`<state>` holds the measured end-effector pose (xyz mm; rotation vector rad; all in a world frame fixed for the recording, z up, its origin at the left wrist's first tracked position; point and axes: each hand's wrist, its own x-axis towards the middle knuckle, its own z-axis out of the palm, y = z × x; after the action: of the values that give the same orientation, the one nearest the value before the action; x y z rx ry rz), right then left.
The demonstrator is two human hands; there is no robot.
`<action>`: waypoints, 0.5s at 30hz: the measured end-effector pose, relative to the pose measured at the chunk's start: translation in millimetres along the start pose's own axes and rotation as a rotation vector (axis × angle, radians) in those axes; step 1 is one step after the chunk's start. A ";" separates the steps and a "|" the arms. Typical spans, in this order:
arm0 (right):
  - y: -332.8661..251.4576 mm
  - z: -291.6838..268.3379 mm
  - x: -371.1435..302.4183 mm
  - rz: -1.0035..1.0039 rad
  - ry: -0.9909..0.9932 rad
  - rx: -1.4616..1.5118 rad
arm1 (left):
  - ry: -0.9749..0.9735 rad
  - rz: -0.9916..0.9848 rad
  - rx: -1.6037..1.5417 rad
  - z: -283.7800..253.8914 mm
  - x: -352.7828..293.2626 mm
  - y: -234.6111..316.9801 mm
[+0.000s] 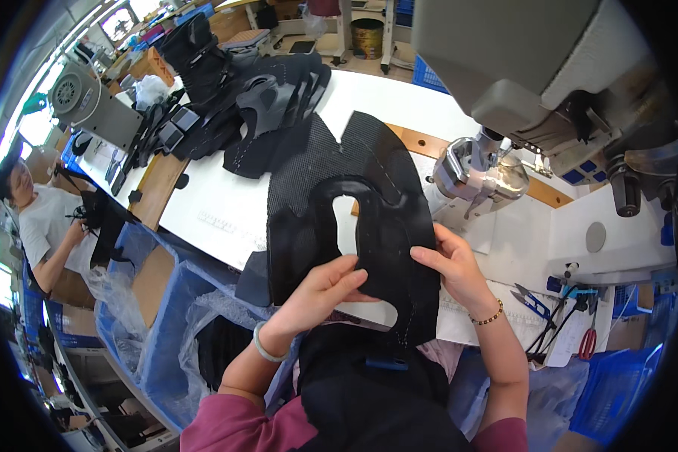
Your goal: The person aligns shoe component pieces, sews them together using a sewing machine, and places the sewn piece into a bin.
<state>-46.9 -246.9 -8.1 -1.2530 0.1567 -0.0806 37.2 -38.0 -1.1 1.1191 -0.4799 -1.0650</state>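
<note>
Both hands, the left hand (325, 290) and right hand (452, 264), pinch a black shoe upper (369, 218) flat above the bench (218, 203), short of the sewing machine's (482, 169) needle, apparently unstitched.

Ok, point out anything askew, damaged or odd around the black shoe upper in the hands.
Nothing stands out. The black shoe upper lies flat on the white table, held by the left hand and right hand; no tear shows.
</note>
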 end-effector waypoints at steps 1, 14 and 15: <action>-2.2 0.7 0.3 -0.004 0.012 0.001 | 0.005 -0.028 0.074 2.9 -1.7 -2.7; -19.6 -2.5 -13.5 0.007 0.013 0.070 | 0.530 0.433 0.526 4.6 -14.0 38.5; -21.4 -2.8 -14.6 -0.021 -0.014 0.060 | 0.399 0.260 0.449 0.3 -17.1 39.3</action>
<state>-61.2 -254.1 12.4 -1.1956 0.1281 -0.0942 46.6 -21.5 37.3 1.5750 -0.5388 -0.4946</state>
